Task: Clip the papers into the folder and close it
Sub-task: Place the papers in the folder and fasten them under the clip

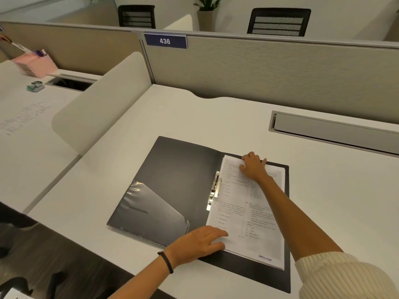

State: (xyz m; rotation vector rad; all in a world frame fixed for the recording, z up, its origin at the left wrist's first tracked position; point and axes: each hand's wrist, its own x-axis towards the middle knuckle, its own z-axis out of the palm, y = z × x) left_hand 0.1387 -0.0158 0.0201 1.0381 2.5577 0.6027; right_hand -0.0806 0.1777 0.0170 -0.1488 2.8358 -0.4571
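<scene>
Dark grey plastic folder (177,175) is lying open, white printed papers (235,223) inside; left hand (200,240) is pressing them flat, right hand (253,167) is touching their far edge, grip unclear.

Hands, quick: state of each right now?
Left hand: open, fingers flat on the papers, near corner.
Right hand: on the papers, top edge, fingers bent; grip cannot be told.

Warm, even indoor light left faint shadows, glare streaked the clear pocket (151,205) of the folder (179,167), and the edges bowed.
</scene>
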